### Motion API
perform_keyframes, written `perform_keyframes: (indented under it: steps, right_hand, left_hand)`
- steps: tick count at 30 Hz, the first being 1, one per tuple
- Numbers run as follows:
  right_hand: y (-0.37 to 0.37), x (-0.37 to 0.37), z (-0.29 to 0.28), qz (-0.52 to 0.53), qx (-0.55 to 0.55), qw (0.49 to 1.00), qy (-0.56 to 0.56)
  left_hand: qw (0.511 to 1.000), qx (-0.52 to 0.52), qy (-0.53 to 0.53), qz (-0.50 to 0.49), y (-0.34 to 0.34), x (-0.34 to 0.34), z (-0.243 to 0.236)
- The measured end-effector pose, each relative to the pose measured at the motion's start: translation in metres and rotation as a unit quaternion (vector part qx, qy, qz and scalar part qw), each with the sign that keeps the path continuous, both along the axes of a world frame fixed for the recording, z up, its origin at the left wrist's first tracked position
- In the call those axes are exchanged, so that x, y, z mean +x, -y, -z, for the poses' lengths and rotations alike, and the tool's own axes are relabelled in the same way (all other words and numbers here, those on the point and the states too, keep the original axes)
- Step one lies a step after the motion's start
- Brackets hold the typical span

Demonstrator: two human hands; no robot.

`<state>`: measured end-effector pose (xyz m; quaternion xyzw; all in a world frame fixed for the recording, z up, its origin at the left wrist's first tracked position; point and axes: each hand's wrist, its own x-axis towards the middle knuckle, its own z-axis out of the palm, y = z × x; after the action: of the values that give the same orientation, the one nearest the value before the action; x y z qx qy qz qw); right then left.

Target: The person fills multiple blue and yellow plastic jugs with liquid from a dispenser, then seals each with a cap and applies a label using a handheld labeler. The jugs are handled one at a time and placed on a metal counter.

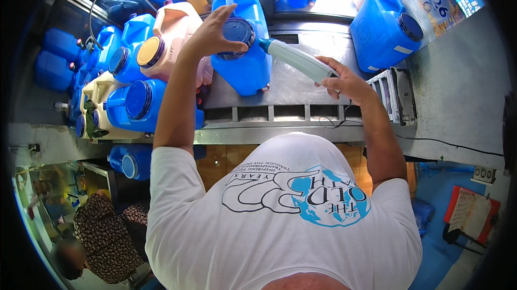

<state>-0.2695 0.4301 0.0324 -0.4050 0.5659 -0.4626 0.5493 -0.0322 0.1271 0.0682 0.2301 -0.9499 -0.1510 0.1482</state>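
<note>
A blue water jug [246, 77] with a round dark blue cap [239, 32] stands on the metal counter in front of me. My left hand [214, 34] reaches over its left side, fingers and thumb spread around the cap; whether they touch it I cannot tell. My right hand [344, 81] is closed around the rear of a heat gun [296, 59], a straight pale tool with a blue-green nozzle and a cord. Its nozzle points left, close to the cap's right edge.
Several blue and beige jugs [171, 26] crowd the left. Another blue jug [379, 31] stands at the far right. A black cord [447, 146] runs along the counter's right side. A person [105, 230] in patterned clothing is at the lower left. A metal counter [304, 93] spans the middle.
</note>
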Motion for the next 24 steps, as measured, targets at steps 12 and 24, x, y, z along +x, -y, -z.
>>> perform_keyframes:
  steps: [12, 24]
  right_hand:
    - [0.026, -0.011, -0.04, 0.003, 0.007, 0.996, -0.088]
    - [0.08, -0.009, -0.097, -0.044, 0.019, 0.966, -0.255]
  left_hand:
    - [0.929, 0.131, -0.33, -0.103, -0.031, 0.026, 0.101]
    - [0.926, 0.05, -0.347, -0.136, -0.032, 0.021, 0.105]
